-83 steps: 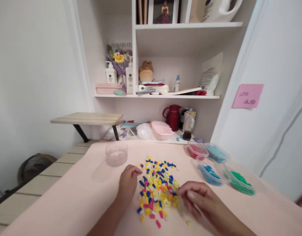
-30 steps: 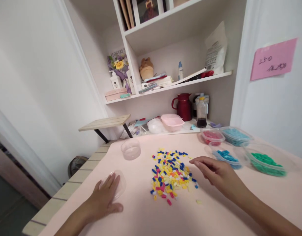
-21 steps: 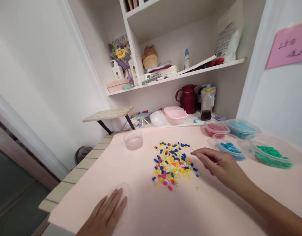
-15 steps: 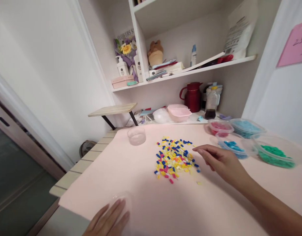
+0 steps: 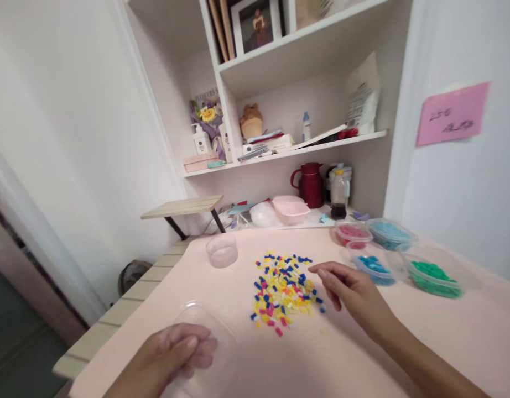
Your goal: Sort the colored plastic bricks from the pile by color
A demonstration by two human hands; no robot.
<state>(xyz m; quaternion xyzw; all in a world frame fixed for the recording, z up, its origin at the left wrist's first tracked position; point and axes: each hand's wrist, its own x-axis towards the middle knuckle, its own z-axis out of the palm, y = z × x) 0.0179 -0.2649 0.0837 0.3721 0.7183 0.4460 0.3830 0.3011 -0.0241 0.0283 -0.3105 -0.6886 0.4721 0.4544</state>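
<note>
A clear plastic container [image 5: 224, 337] with rounded corners is in my left hand [image 5: 176, 354]. The thumb lies on the near side and the fingers show through the plastic. My right hand [image 5: 348, 290] hovers by the right edge of a pile of small building bricks [image 5: 286, 290] in yellow, dark blue, white and pink. Its index finger is stretched out, the other fingers are loosely bent, and I see nothing held in it. A round clear dish [image 5: 222, 253] stands behind and left of the pile.
Open clear boxes stand at the right with pink pieces [image 5: 352, 233], light blue pieces [image 5: 390, 232], blue pieces [image 5: 373, 265] and green pieces [image 5: 435, 276]. Behind the pink tabletop sheet are a pink box [image 5: 291, 209], a red jug [image 5: 311, 185] and a small wooden stand [image 5: 182, 206].
My left hand has turned and lifted the clear container, which was lying flat under it. The view has tilted up and to the right; my right hand stays beside the bricks.
</note>
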